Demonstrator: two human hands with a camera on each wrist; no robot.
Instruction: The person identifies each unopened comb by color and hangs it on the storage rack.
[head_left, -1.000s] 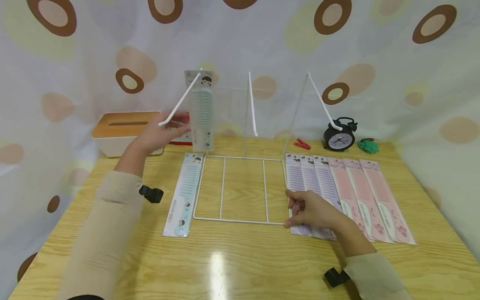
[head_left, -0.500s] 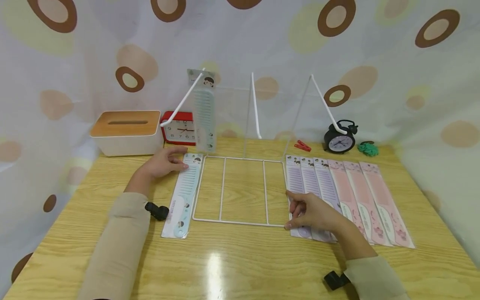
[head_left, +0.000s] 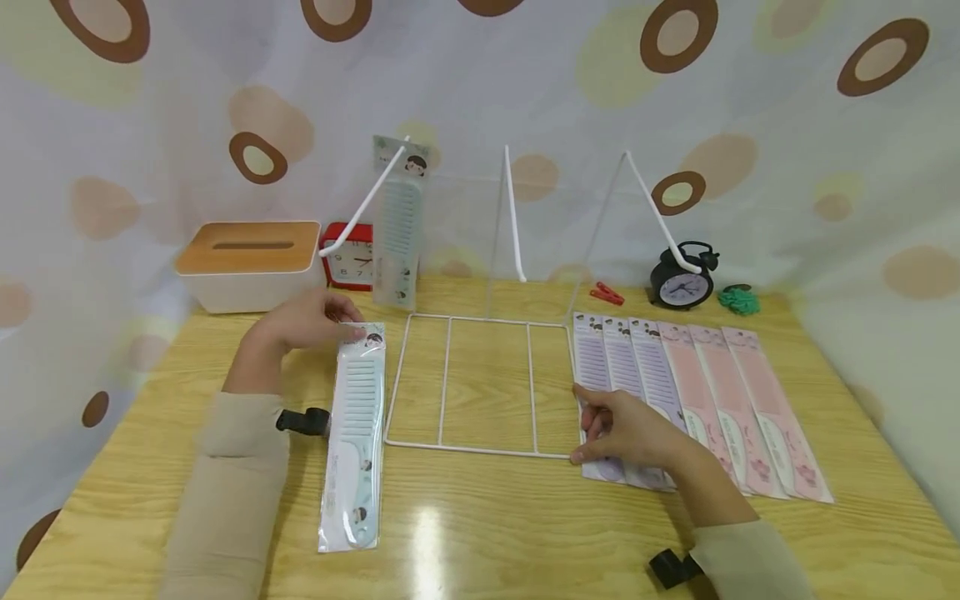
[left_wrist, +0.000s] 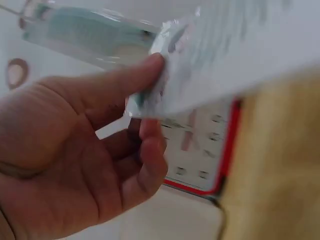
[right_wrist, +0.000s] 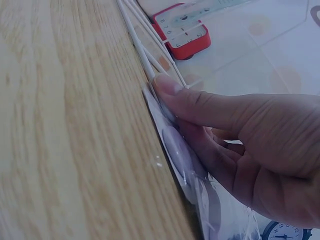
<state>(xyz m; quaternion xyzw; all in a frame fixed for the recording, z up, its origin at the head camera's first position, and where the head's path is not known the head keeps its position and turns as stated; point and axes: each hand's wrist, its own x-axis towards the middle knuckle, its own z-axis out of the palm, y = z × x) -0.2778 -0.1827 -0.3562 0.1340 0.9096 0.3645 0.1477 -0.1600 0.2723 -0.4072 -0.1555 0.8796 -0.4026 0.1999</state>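
My left hand [head_left: 300,323] pinches the top of a light-blue comb in a clear packet [head_left: 355,450], thumb in front. The packet tilts down left of the white wire display rack [head_left: 480,451]. Blurred in the left wrist view, the same packaged comb [left_wrist: 220,55] juts from under my thumb. A similar packaged comb [head_left: 397,225] hangs on the rack's left hook [head_left: 367,200]. My right hand [head_left: 633,429] grips the rack's front right corner, thumb at the corner and index finger along the side bar. The middle and right hooks bear nothing.
Purple packaged combs [head_left: 651,362] and pink ones [head_left: 765,392] lie fanned right of the rack. Behind stand a tissue box [head_left: 255,287], a red clock [head_left: 352,271] and a black alarm clock [head_left: 681,287]. Red clip [head_left: 606,293] and green scrunchie [head_left: 739,300] lie nearby.
My left hand came down from the hanging comb to the packaged comb on the table, took its top end and drew it toward me. My right hand stays at the rack's corner.
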